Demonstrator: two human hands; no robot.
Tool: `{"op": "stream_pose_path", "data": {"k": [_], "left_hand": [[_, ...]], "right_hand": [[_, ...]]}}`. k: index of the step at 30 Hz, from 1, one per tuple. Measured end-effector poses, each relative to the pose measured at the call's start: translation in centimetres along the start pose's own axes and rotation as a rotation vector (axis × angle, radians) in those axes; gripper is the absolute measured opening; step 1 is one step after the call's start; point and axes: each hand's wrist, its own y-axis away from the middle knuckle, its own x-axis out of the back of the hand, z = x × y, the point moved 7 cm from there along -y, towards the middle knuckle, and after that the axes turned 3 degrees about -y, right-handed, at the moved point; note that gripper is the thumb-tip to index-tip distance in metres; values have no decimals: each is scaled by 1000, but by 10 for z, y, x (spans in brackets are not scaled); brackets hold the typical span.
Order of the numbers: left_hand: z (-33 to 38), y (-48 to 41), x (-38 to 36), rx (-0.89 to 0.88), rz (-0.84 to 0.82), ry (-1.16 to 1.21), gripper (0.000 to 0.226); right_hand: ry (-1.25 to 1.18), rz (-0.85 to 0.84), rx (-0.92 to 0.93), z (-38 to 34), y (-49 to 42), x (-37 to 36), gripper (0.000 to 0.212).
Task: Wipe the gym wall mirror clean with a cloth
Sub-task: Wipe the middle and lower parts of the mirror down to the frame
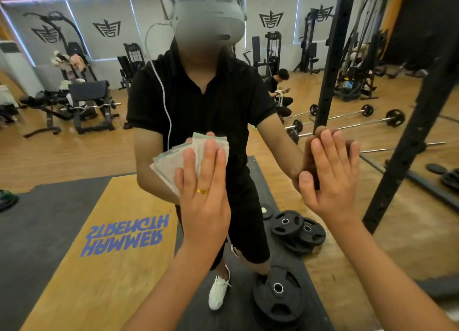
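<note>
Weight plates point(285, 225), black rack upright point(409, 157) seen at right. Cloth point(171, 157) pressed against mirror point(74, 144) by left hand point(203, 194), fingers straight. Right hand point(330, 179) laid flat on glass.

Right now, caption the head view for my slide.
Left hand presses a folded cloth against the gym mirror; right hand rests flat beside it.

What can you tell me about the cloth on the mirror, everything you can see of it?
The cloth is pale, whitish grey with a faint green tint, and looks like thin soft fabric. It is folded into several layers, whose edges fan out at its lower left. It lies flat against the mirror, pressed there by the straight fingers of the left hand, which covers its right part. Its reflection meets it at the glass.
</note>
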Motion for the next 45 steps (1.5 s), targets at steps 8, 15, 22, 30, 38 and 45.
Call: {"op": "stream_pose_path", "data": {"k": [8, 15, 22, 30, 38, 45], "left_hand": [[10, 2, -9, 60, 2, 16, 61], [24, 13, -21, 184, -3, 101, 63], [40, -17, -22, 248, 52, 110, 44], [55, -9, -33, 153, 58, 11, 58], [66, 3, -38, 160, 8, 9, 59], [74, -15, -43, 38, -4, 14, 47]], "right_hand": [[-29, -3, 4, -2, -1, 3, 67], [-76, 7, -3, -1, 1, 2, 62], [-134, -14, -2, -5, 5, -1, 55], [-176, -77, 9, -3, -4, -1, 59], [-147, -110, 42, -2, 0, -1, 61], [-125, -53, 36, 1, -7, 0, 62]]}}
